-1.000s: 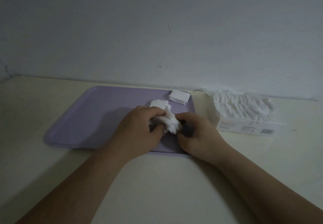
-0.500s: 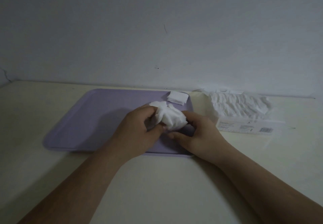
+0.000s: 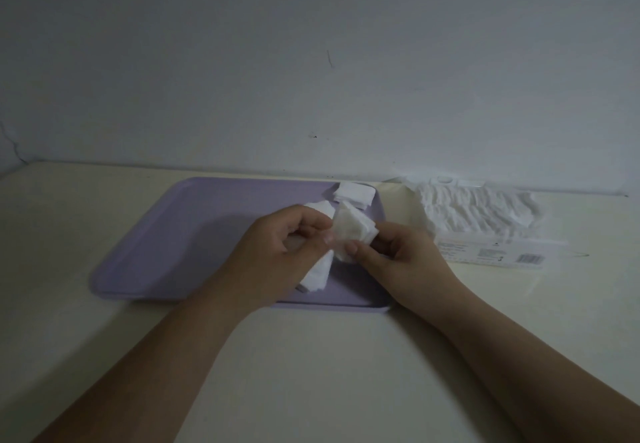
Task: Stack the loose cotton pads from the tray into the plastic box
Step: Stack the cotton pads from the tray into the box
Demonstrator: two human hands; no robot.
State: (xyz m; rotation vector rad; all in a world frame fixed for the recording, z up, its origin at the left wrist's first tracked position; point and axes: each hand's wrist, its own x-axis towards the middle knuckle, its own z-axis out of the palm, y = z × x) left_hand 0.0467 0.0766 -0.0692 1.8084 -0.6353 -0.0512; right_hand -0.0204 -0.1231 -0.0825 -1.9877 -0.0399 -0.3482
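Cream table (image 3: 311, 373) against grey wall (image 3: 311, 62), lilac tray (image 3: 194, 235) on it; left hand (image 3: 277, 252) and right hand (image 3: 405, 262) both pinching fanned cotton pads (image 3: 353, 231) over tray; spare pads (image 3: 355, 194) at its far right corner; plastic box (image 3: 485, 221) just right of tray, holding pads

Table (image 3: 311, 373): cream, matte surface, filling the lower half of the view. Wall (image 3: 311, 44): pale grey, meeting the table's far edge. A thin dark scratch (image 3: 330, 59) marks the wall above centre, a small dark speck (image 3: 313, 136) sits below it, and a crack (image 3: 14, 148) runs at far left
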